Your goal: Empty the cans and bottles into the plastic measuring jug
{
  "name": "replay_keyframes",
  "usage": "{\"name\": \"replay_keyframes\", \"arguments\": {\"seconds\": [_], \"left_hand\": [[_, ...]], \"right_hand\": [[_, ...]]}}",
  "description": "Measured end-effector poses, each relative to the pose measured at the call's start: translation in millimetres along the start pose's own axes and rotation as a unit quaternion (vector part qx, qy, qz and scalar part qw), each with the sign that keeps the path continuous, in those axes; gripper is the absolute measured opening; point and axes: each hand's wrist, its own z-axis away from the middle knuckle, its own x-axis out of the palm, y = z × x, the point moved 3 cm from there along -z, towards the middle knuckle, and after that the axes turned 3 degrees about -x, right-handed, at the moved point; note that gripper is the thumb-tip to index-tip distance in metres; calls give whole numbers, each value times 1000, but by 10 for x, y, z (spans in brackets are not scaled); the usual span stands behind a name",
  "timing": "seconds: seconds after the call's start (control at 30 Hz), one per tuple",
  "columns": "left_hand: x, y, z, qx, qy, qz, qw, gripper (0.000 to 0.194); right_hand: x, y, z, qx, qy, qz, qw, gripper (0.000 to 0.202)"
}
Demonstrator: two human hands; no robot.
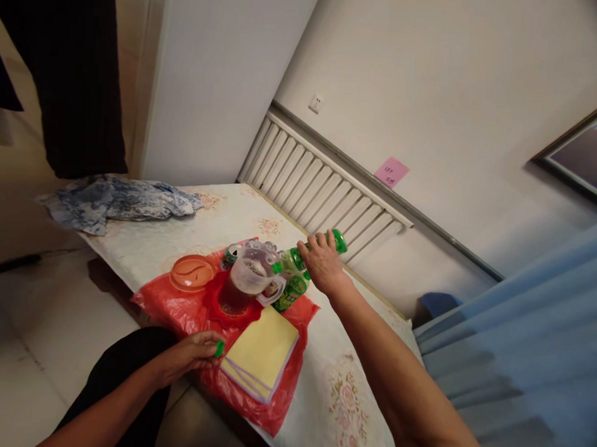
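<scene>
My right hand [322,259] is wrapped around a green plastic bottle [341,242], which is tilted with its mouth towards the rim of a clear plastic pitcher [240,288]. The pitcher holds dark liquid with foam on top and stands upright on a red scalloped dish [215,306]. Between the fingers of my left hand [191,359] is a green bottle cap [219,349], low in front of the dish. Behind the pitcher's handle stands a second green bottle [291,294], partly hidden. A can [229,256] sits at the pitcher's far left side.
Folded yellow cloths [264,347] and a round orange-red lid [192,272] lie on a red plastic sheet [166,308]. The flowered tabletop [316,358] carries a blue-and-white crumpled cloth [129,201] at left. A radiator [305,177] runs behind; a blue curtain [532,342] hangs right.
</scene>
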Motion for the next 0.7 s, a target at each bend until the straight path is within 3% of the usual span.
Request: {"name": "replay_keyframes", "arguments": {"seconds": [0.23, 0.4, 0.53, 0.7], "left_hand": [[30, 44, 71, -8, 14, 4, 1000, 40], [49, 91, 129, -7, 25, 14, 1000, 42], [158, 192, 158, 19, 49, 5, 999, 43], [555, 526, 150, 88, 74, -56, 992, 44]], "right_hand": [[203, -22, 156, 89, -40, -68, 993, 43], [487, -149, 447, 181, -73, -193, 962, 61], [718, -356, 805, 243, -21, -333, 911, 64], [850, -834, 1279, 226, 75, -462, 854, 50]]}}
